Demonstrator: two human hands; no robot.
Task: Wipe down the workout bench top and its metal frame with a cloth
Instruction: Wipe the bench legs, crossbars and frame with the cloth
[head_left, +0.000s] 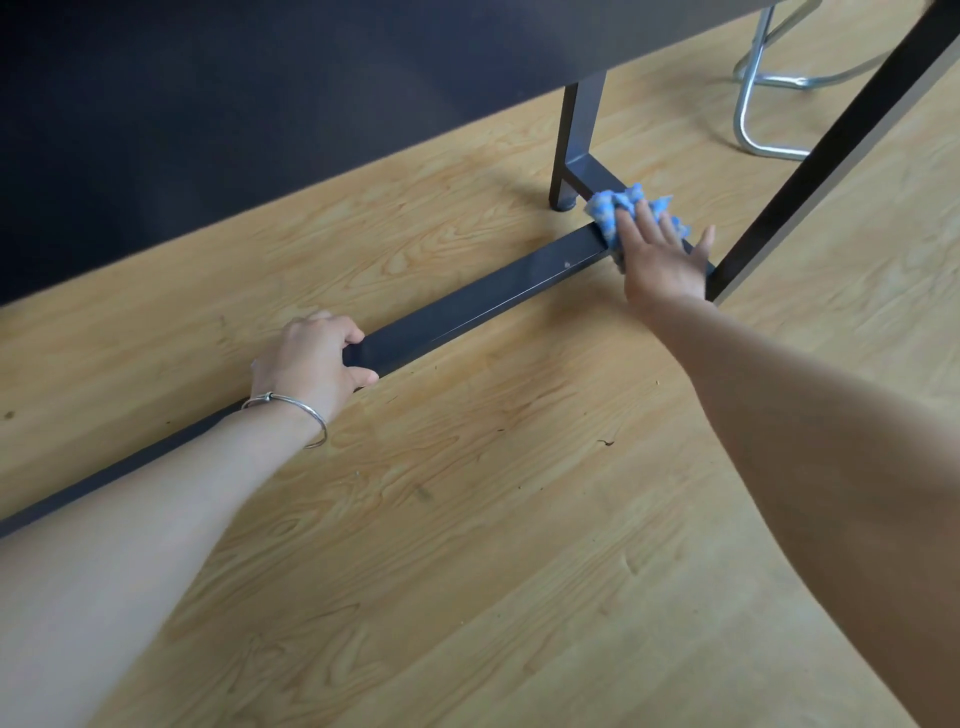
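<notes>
Right grip (661, 259), fingers flat, pressed the cloth (607, 209) on the frame bar (493, 297); left grip (311, 359) clasped it (steadying); long firm strokes seemed best.

The bench (208, 130) is cut off by the top and left edges. The floor bar (493, 296) is partly covered by the left grip (311, 358) and forearm, its joint hidden under the cloth (608, 213). The chrome tubing (748, 104) is cropped above.
</notes>
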